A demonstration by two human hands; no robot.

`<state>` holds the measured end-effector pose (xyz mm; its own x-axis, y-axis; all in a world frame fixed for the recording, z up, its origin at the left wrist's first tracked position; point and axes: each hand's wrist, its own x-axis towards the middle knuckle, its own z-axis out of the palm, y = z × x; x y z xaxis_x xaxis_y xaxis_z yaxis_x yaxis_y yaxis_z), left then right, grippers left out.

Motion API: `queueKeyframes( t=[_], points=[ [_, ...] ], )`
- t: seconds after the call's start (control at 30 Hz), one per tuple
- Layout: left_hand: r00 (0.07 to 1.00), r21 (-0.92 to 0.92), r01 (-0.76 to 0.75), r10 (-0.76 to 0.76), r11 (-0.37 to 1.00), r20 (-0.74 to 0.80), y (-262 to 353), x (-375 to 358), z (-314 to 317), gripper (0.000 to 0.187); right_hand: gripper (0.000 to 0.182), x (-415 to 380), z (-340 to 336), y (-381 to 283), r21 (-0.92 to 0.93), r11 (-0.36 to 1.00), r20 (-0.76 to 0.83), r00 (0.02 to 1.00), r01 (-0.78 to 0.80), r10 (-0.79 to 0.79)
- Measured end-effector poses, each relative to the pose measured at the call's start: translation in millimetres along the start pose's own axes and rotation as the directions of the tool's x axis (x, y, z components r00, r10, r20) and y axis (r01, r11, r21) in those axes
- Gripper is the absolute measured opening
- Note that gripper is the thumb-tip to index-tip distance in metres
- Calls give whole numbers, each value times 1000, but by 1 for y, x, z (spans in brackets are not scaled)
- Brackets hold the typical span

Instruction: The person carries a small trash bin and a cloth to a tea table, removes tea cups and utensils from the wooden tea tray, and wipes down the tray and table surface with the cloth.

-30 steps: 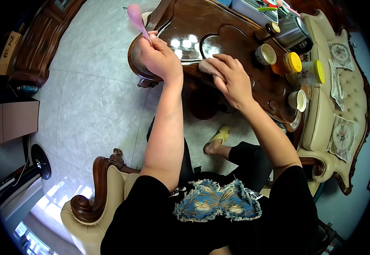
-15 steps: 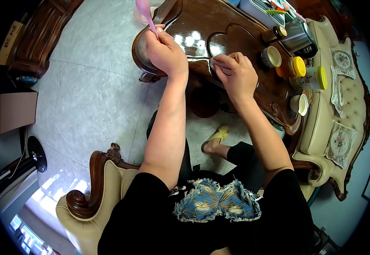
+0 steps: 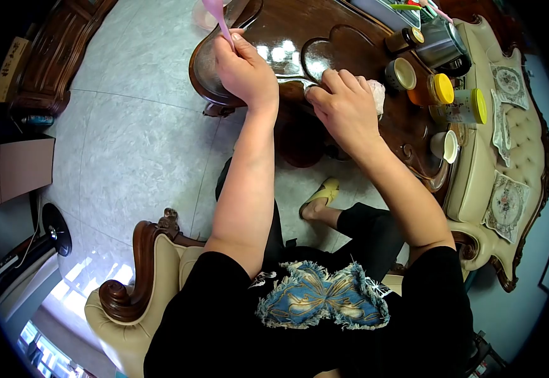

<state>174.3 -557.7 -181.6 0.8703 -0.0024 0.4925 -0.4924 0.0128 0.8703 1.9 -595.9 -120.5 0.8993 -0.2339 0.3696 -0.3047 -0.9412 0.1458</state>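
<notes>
From the head camera, looking down, a person in a black top sits on a cream upholstered armchair with carved dark wood arms (image 3: 137, 296) at a glossy dark carved wooden tea table (image 3: 343, 47). The left hand (image 3: 244, 70) is closed in a fist around the thin stem of a pink plastic spoon-shaped tool (image 3: 216, 14), whose rounded end points up and away past the table's near-left edge. The right hand (image 3: 345, 108) lies palm down on the table's front edge, fingers spread over a pale pinkish-white cloth (image 3: 376, 94), pressing it flat on the wood; only a corner of the cloth shows beyond the fingertips.

Right of that hand stand a small cream ceramic cup with a dark rim (image 3: 400, 73), an orange jar with a yellow lid (image 3: 432, 90), a clear jar with a yellow-green lid (image 3: 466, 107) bearing a label too small to read, a white cup (image 3: 443, 146) near the table's edge, and a steel electric kettle (image 3: 437, 43). Behind them is a cream tufted sofa with patterned cushions (image 3: 507, 145). At far left, a brown cardboard box (image 3: 5, 60) carries dark printed characters that cannot be made out. A yellow slipper (image 3: 321, 195) sits on the grey marble-tiled floor (image 3: 136, 138).
</notes>
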Motion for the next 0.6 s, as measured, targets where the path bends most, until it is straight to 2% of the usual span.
queueKeyframes(
  t=[0.13, 0.2, 0.3, 0.4, 0.47, 0.5, 0.57, 0.6],
  points=[
    [1000, 26, -9, 9, 1000, 19, -3, 0, -1, 19, 6, -4, -8, 11, 65, 996, 62, 996, 60, -64],
    [999, 42, -19, 18, 999, 28, -5, 0, 0, 19, 12, -3, -13, 18, 76, 984, 130, 976, 164, -173],
    [999, 61, -5, 2, 998, 42, -6, -1, 0, 19, 15, -2, -26, 28, 41, 969, 208, 947, 243, -247],
    [999, 56, -14, 12, 998, 36, -4, -2, 1, 18, 14, -7, -28, 50, 44, 963, 215, 939, 266, -269],
    [999, 90, 0, -3, 996, 39, -3, -3, 1, 18, 12, -4, -40, 64, 111, 993, 423, 903, 34, -78],
    [999, 86, 1, -4, 996, 34, -2, -2, 2, 18, 10, -5, -35, 67, 212, 963, 435, 898, -168, 61],
    [1000, 101, 17, -20, 995, 23, 2, -3, 1, 18, 12, -8, -24, 69, 374, 767, 501, 809, -522, 306],
    [996, 98, 79, -83, 992, 45, 4, -4, 0, 18, 12, -8, -24, 68, 375, 768, 503, 810, -519, 302]
  ],
)
